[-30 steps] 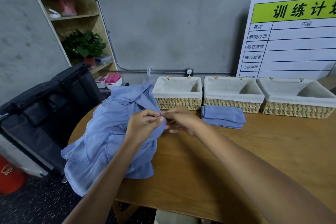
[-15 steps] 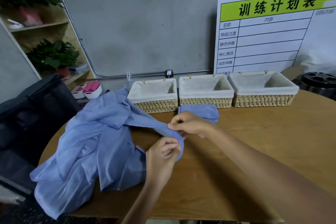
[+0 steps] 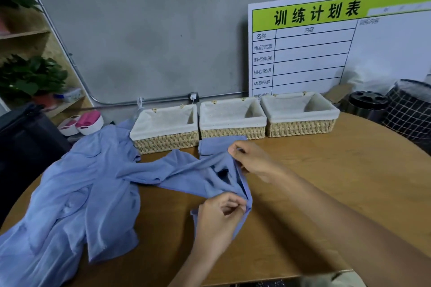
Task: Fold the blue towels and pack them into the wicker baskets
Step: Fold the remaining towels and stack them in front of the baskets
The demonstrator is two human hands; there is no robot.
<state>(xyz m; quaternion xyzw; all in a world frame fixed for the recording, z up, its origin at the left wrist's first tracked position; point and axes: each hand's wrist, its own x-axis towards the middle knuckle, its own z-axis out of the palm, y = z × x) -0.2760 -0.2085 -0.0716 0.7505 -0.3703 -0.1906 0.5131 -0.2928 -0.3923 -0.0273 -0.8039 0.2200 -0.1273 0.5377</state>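
A heap of blue towels (image 3: 77, 196) lies on the left of the wooden table (image 3: 326, 193). One blue towel (image 3: 186, 172) is stretched out from the heap toward the table's middle. My left hand (image 3: 219, 219) pinches its near corner and my right hand (image 3: 251, 161) pinches its far corner, a short way apart. A folded blue towel (image 3: 217, 144) lies flat just beyond my right hand. Three wicker baskets with white liners stand in a row at the back: left (image 3: 163, 130), middle (image 3: 232, 121), right (image 3: 299, 115). All three look empty.
A white board with a green header (image 3: 326, 49) leans on the wall behind the baskets. A dark bin (image 3: 366, 105) and a checked hamper (image 3: 410, 112) stand at the right. A black bag (image 3: 25, 137), shelves with plants (image 3: 30, 77) and pink-white slippers (image 3: 81, 122) are on the left.
Both hands have pulled one towel out of the heap and to the right, and have moved apart along its edge. The view has swung right.
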